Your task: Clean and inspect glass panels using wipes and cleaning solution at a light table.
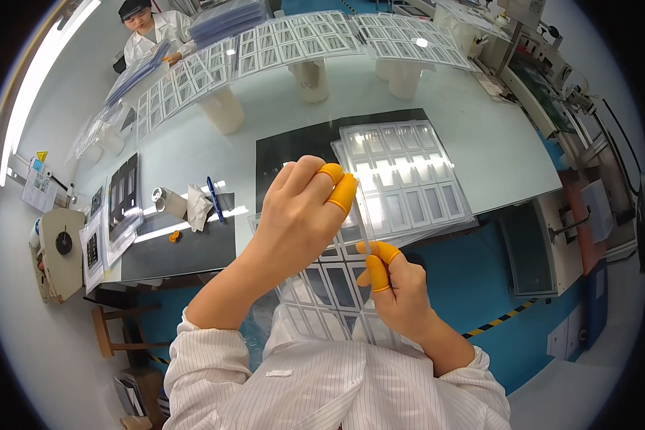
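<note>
Between my hands, a clear plastic sheet with rectangular windows (330, 284) hangs tilted below the table's front edge, close to my body. My left hand (301, 208) is closed at the sheet's upper end, with yellow finger cots on two fingers; its thumb is hidden. Lower down, my right hand (401, 290), also in yellow finger cots, pinches the sheet's right edge. Just beyond my hands, a stack of similar clear windowed sheets (408, 175) lies on a dark mat (287, 147), glaring under the lights.
Several windowed sheets (297, 41) rest on white cups (309, 80) along the table's back. A blue pen (214, 199), crumpled tissue (198, 206), white cylinder (169, 201) and orange finger cots (174, 236) lie left. Another person (158, 32) works at back left; machinery (545, 79) stands right.
</note>
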Demonstrator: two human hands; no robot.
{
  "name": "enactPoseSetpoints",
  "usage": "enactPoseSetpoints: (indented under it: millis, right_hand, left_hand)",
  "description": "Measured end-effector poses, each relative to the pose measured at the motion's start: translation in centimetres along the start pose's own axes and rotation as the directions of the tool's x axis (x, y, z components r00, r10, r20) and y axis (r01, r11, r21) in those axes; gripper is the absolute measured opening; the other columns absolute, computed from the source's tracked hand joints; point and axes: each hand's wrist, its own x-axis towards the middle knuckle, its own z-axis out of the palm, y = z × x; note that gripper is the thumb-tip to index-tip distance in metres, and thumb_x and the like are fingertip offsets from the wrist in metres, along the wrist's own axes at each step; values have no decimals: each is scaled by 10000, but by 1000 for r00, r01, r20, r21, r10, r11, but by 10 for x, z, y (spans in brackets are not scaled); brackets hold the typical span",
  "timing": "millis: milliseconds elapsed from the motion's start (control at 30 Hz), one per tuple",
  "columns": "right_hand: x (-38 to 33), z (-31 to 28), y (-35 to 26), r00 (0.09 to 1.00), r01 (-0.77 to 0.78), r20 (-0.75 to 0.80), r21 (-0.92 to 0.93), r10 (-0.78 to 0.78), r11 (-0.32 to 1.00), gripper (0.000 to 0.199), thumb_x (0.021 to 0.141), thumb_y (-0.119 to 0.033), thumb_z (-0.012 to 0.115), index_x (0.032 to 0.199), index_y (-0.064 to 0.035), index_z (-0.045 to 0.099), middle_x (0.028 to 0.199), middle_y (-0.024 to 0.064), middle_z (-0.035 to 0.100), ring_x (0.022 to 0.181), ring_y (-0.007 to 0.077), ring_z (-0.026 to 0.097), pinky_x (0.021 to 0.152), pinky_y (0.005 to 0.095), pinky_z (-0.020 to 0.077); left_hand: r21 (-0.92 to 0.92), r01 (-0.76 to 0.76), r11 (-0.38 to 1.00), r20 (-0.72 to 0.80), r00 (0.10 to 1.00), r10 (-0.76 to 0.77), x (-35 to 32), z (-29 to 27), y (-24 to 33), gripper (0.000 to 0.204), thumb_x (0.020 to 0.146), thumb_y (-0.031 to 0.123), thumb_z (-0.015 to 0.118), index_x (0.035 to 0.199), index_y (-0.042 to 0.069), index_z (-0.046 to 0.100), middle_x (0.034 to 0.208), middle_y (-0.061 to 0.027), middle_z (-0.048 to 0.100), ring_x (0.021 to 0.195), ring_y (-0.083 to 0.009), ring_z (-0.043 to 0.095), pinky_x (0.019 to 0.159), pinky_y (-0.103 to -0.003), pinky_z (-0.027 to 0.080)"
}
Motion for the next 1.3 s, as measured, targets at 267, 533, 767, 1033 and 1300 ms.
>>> enactPoseSetpoints:
  millis: [267, 533, 767, 1033, 1300]
  right_hand:
    - [0, 8, 14, 996, -59, -74, -121, 50, 991, 193, 857, 8, 516, 1034, 80, 535, 715, 84, 622, 556, 108, 588, 541, 203, 475]
    - [5, 21, 31, 996, -78, -35, 184, 86, 980, 120, 883, -38, 536, 960, 48, 569, 703, 37, 613, 569, 50, 541, 503, 190, 435]
    - [9, 21, 36, 986, -103, -105, 227, 129, 968, 108, 886, -44, 541, 882, 41, 608, 732, 38, 616, 555, 41, 509, 497, 177, 418]
    - [59, 7, 25, 965, 90, -263, 231, -27, 969, 96, 894, -37, 529, 902, 28, 600, 807, 71, 643, 587, 74, 543, 528, 195, 443]
    - [98, -33, 12, 893, 85, -433, 427, 121, 900, 186, 917, -125, 492, 985, 17, 591, 842, 114, 630, 555, 128, 558, 524, 224, 480]
  left_hand:
    - [-270, 79, 960, -177, 976, -130, -52, 21, 18, 273, 579, 9, 637, 827, 52, 530, 797, -77, 530, 804, -272, 511, 655, -354, 423]
    - [-407, 629, 663, 384, 776, -501, -100, -9, 65, 170, 724, 70, 609, 628, 10, 482, 595, -115, 442, 522, -288, 424, 471, -354, 312]
    - [-139, 959, 246, 989, 146, -13, -156, -53, 60, 256, 793, 132, 594, 601, -11, 500, 548, -78, 425, 513, -185, 368, 484, -329, 315]
    - [242, 946, 214, 965, -258, 50, -204, -49, 49, 194, 747, 142, 579, 736, -47, 622, 608, -76, 540, 577, -181, 477, 565, -332, 390]
    - [731, 527, 432, 681, -536, -499, -432, -42, -10, 344, 700, 265, 581, 942, 42, 683, 969, -178, 648, 936, -342, 617, 808, -396, 486]
